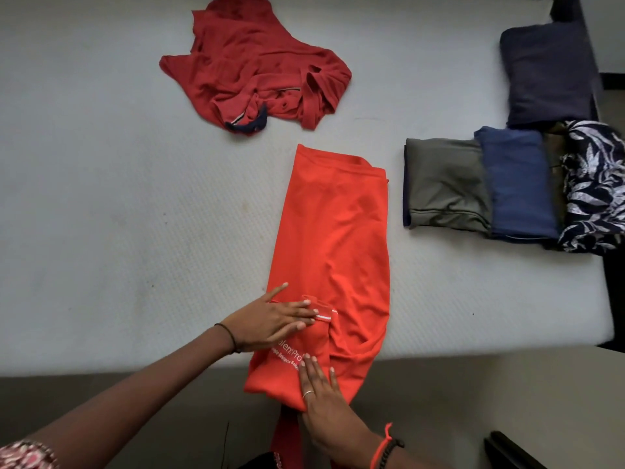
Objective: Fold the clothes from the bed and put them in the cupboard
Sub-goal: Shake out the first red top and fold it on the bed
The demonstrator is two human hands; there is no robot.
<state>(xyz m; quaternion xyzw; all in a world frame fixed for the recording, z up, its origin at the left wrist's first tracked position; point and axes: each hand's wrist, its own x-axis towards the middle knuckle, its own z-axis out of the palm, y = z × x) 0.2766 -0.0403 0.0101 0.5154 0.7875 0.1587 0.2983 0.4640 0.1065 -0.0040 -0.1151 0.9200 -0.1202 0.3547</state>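
Orange shirt (334, 238), folded lengthwise on white mattress (118, 198): left hand (274, 319) flat, fingers spread on sleeve; right hand (321, 397) flat, pressing lower hem.

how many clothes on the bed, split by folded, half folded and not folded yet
Folded, at the right: 4 (dark navy, olive, blue, leaf-print)
Half folded: 1 (orange shirt)
Crumpled, unfolded: 1 (red polo)
Total: 6

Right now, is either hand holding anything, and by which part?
Nothing is held. The left hand presses flat on the folded sleeve of the orange shirt; the right hand rests flat on the shirt's near end, fingers straight.
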